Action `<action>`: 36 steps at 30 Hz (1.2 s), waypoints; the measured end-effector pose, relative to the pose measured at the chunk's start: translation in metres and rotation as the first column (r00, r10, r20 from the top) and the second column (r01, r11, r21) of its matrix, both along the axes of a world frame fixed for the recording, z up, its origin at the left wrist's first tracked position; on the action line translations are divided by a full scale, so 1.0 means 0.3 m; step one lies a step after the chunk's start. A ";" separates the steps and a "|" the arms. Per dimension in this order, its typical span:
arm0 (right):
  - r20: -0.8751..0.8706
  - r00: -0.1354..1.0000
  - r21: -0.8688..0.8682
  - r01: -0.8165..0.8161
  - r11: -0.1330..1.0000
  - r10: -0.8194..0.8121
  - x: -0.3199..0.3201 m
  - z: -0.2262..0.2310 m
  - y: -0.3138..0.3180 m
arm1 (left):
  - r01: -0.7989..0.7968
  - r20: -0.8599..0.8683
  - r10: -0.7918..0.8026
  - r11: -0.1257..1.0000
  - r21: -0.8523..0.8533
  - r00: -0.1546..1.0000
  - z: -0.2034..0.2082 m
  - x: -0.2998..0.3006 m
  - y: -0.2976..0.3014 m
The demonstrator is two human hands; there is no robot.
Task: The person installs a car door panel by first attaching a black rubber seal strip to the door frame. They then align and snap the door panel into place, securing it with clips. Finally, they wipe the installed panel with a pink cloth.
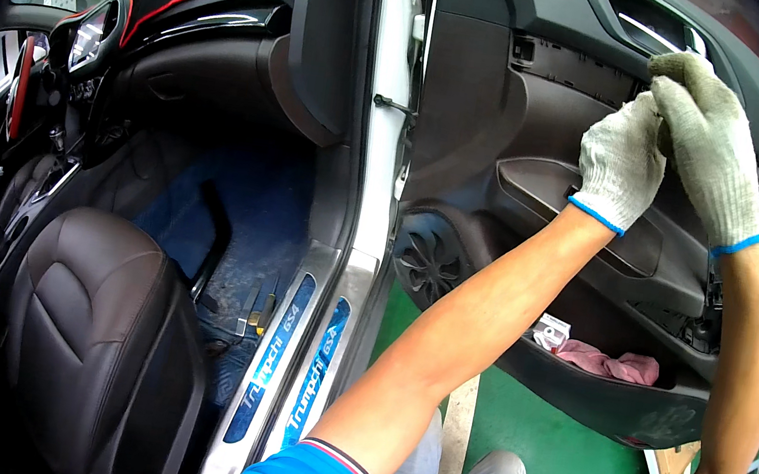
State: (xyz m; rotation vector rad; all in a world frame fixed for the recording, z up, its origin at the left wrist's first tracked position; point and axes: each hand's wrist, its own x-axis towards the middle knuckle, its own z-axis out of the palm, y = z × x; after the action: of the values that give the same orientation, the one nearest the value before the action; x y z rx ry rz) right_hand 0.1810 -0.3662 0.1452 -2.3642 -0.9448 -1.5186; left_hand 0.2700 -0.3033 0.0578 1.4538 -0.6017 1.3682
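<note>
Both my hands wear off-white knit gloves with blue cuffs and meet in front of the dark brown inner door panel [470,143], just below the inside door handle recess [647,22]. My left hand [625,160] is closed, its fingertips tucked behind the other glove. My right hand [711,143] bends its fingers over toward the left one, thumb side inward. Whatever they grip, if anything, is hidden between the gloves. Left of them runs an exposed strip with clip slots [573,68] in the door. Below lies the armrest with its pull pocket [542,187].
The lower door pocket [608,405] holds a pink cloth [609,362] and a small white box [550,333]. A round speaker grille [430,259] sits near the hinge side. At left are the leather seat [87,312], the door sill [283,369] and tools [258,310] on the car floor.
</note>
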 end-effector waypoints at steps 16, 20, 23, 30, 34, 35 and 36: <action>-0.331 0.938 -0.126 -0.153 0.980 0.104 -0.053 -0.038 -0.011 | 0.118 -0.039 -0.120 0.992 -0.042 0.992 -0.039 0.067 0.000; -0.092 0.994 -0.432 0.013 0.902 -0.058 -0.067 0.068 -0.066 | 0.095 -0.014 -0.094 0.995 0.022 0.995 0.025 -0.001 -0.026; 0.147 0.976 -0.442 0.213 0.872 -0.164 -0.001 0.056 -0.047 | -0.038 -0.076 0.050 0.987 0.159 0.996 -0.001 0.031 0.000; -0.303 0.950 0.154 0.122 0.981 -0.070 -0.050 0.004 0.029 | -0.038 0.101 0.035 0.999 0.028 0.994 0.005 0.024 0.017; -0.056 0.996 -0.283 0.053 0.958 -0.072 -0.020 0.027 -0.083 | -0.065 0.049 0.063 0.996 0.056 0.997 0.003 0.053 -0.016; -0.011 0.997 -0.388 0.061 0.920 -0.071 -0.013 0.037 -0.105 | -0.045 0.055 0.044 0.999 0.028 0.998 -0.004 0.057 -0.020; 0.062 0.996 -0.377 0.085 0.922 -0.067 0.003 0.016 -0.114 | -0.084 0.057 0.081 0.995 0.061 0.995 -0.006 0.066 -0.024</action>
State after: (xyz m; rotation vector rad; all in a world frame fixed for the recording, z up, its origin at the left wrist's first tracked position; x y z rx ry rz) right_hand 0.1820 -0.4006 0.1498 -2.6617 -1.2748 -1.5424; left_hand 0.2898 -0.3106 0.0560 1.5103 -0.6304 1.4689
